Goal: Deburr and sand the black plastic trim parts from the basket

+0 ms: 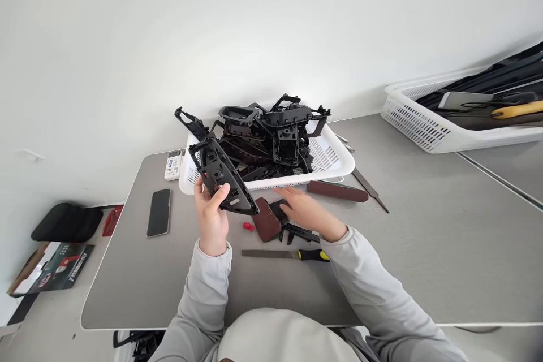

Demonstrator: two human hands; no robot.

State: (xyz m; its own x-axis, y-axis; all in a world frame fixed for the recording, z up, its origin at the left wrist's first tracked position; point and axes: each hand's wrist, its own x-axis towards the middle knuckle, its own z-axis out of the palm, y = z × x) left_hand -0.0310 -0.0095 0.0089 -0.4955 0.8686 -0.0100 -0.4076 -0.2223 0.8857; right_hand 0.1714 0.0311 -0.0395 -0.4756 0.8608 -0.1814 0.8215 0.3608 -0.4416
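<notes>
My left hand (211, 216) grips a long black plastic frame part (223, 175) and holds it tilted above the grey table (424, 237), just in front of the white basket (339, 167). My right hand (306, 210) lies low on the table with its fingers stretched toward a dark brown sanding block (267, 219) and a small black piece (280, 209); whether it touches them is unclear. A black caliper (302, 232) lies under the right wrist. A flat file with a black and yellow handle (288, 254) lies nearer to me.
The white basket holds several black plastic parts (275, 136). A phone (159, 212) and a small white device (173, 165) lie to the left, a small red bit (248, 227) by the block. A brown strip (338, 190) and another file (370, 186) lie right. A second basket (428, 130) stands far right.
</notes>
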